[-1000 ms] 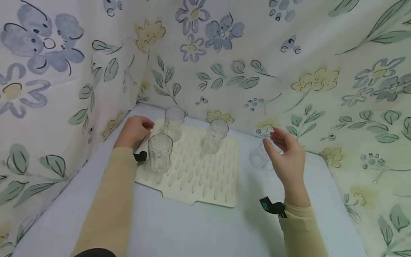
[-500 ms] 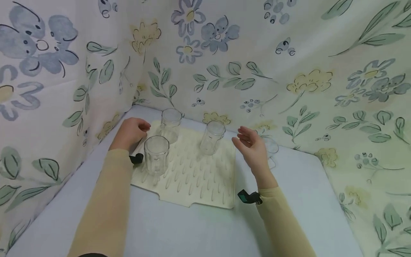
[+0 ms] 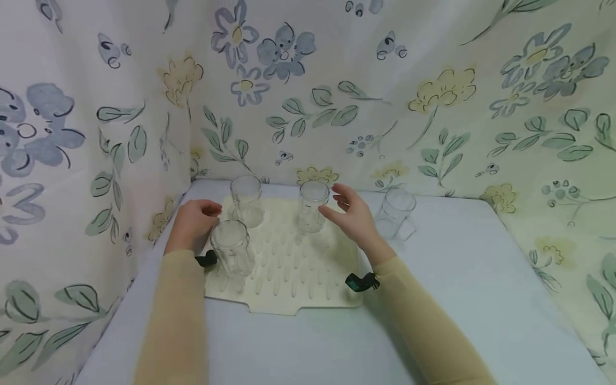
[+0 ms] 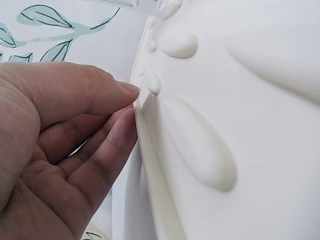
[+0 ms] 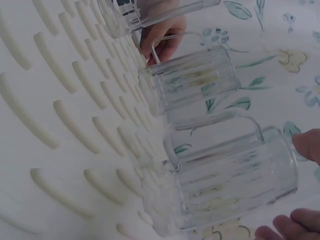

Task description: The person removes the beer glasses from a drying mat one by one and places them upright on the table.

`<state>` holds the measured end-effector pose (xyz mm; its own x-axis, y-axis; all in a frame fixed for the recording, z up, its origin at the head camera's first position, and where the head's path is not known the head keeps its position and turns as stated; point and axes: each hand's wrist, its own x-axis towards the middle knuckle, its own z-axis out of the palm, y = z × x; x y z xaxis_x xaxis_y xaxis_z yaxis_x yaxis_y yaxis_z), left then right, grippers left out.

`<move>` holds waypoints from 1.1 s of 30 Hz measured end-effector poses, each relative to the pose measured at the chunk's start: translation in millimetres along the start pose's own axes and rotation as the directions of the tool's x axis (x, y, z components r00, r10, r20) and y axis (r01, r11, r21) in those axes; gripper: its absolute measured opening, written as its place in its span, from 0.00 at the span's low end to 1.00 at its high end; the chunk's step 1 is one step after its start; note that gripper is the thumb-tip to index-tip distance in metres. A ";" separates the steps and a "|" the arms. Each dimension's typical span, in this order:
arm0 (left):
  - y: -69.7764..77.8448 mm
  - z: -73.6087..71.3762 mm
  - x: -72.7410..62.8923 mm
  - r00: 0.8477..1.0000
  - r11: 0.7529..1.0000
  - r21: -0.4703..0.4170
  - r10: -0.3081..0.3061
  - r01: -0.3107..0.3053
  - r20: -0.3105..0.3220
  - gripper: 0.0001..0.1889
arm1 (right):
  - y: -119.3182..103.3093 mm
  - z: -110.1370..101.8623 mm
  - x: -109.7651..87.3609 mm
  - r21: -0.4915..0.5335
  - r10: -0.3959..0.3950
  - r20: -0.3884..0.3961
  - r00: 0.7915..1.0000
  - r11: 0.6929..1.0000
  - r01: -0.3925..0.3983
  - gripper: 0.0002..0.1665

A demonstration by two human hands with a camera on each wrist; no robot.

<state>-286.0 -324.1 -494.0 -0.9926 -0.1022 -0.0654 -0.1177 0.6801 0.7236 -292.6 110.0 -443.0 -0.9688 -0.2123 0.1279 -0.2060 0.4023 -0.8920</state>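
A cream drying mat with raised ridges lies on the white table. My left hand pinches the mat's left edge between thumb and fingers, plain in the left wrist view, where the mat fills the right side. On the mat stand a back-left clear glass mug, a front-left glass mug and a back-right glass mug. Right beside the back-right one is my right hand, thumb and fingers apart. In the right wrist view, its fingertips flank that same mug.
Another clear glass mug stands on the table right of the mat, behind my right hand. A floral cloth hangs behind the table and along its sides. Each wrist carries a small black camera mount.
My right hand has moved left, from the mug off the mat to the back-right mug on it. My left hand stays at the mat's left edge. The head view has shifted.
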 end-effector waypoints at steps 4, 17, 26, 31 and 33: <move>-4.3 13.4 -1.1 1.000 1.000 -0.020 -0.005 0.005 -0.015 0.19 | 3.4 -3.1 3.0 -0.050 -0.002 0.003 1.000 0.999 0.002 0.53; -5.9 19.7 -0.8 0.999 1.000 -0.002 0.003 -0.003 -0.042 0.18 | 16.5 -2.3 5.2 -0.025 0.014 0.011 1.000 1.000 -0.013 0.54; -4.6 12.2 -3.4 0.999 1.000 0.011 0.011 -0.010 -0.045 0.18 | 26.8 9.1 13.7 -0.004 0.033 0.073 0.997 0.999 -0.032 0.58; -1.4 9.0 -2.2 0.998 1.000 0.029 0.010 -0.008 -0.061 0.18 | 34.7 14.7 17.5 -0.029 0.058 0.142 0.988 0.998 -0.054 0.61; 0.7 7.9 -2.0 0.998 0.999 0.032 0.006 -0.004 -0.064 0.17 | 37.9 17.1 18.4 -0.034 0.072 0.160 0.984 0.997 -0.067 0.61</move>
<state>-284.3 -317.7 -498.9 -0.9895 -0.1438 -0.0170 -0.1143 0.7036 0.7013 -315.9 106.0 -481.9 -0.9464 -0.3229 -0.0075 -0.1452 0.4459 -0.8832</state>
